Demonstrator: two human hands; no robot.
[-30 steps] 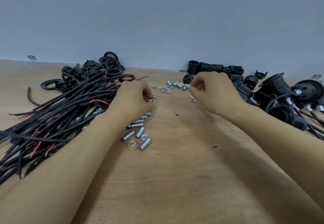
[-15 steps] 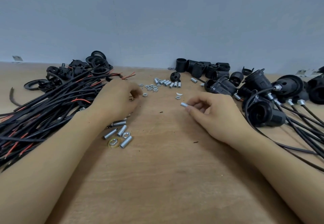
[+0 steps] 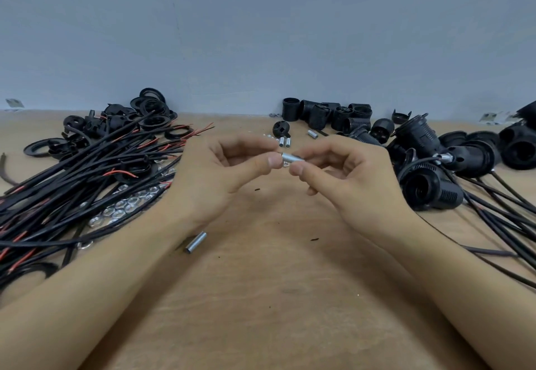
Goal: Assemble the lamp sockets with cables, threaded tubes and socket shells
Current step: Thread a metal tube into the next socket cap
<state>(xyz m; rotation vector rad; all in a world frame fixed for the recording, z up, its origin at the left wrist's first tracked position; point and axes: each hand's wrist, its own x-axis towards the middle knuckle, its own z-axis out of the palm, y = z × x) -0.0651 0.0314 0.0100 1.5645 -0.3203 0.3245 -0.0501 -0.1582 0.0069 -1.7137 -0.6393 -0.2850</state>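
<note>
- A silver threaded tube [image 3: 292, 157] is pinched between thumb and fingers of the right hand [image 3: 352, 177], raised above the wooden bench [image 3: 278, 297].
- The near end of that tube is met by the thumb and forefinger of the left hand [image 3: 220, 171]; whether a nut is held there cannot be told.
- Black and red cables [image 3: 87, 172] are heaped at the left, with black rings [image 3: 153, 108] at the far end and loose nuts [image 3: 124, 208] partly under them.
- A spare tube [image 3: 195, 242] lies just beside the left forearm.
- Assembled black sockets [image 3: 432, 192] with cables are piled at the right; socket shells [image 3: 327, 113] stand by the wall.
</note>
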